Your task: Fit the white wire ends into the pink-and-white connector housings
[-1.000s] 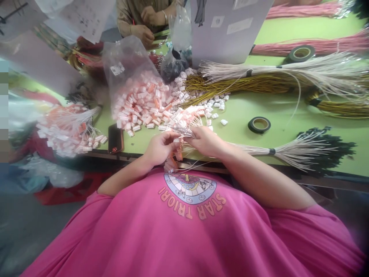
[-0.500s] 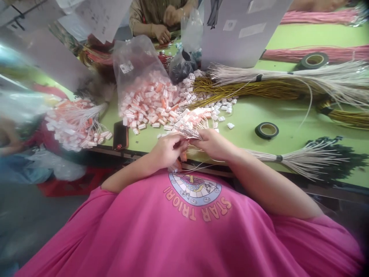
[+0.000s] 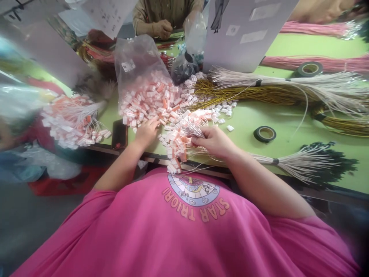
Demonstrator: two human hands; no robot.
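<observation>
My right hand (image 3: 215,140) is closed around a bundle of thin white wires (image 3: 194,131), its bare ends pointing up and left. White and orange plastic connectors (image 3: 177,148) hang from the wires over the table edge. To the left, my left hand (image 3: 147,132) lies at the near edge of a heap of loose connectors (image 3: 150,96). Its fingers are bunched and the tips touch the heap; whether they pinch a connector is hidden. A clear plastic bag (image 3: 138,54) partly covers the heap.
A phone (image 3: 119,134) lies left of my left hand. At right are black tape rolls (image 3: 264,134), yellow wires (image 3: 253,92), white wires (image 3: 245,79) and a tied bundle with black connectors (image 3: 325,161). A finished-looking connector bundle (image 3: 69,121) sits left. A co-worker's hand (image 3: 163,29) is across the table.
My left hand has left the wire ends by my right hand and moved left to the connector heap. My right hand still holds the wire bundle. The co-worker's hands have shifted.
</observation>
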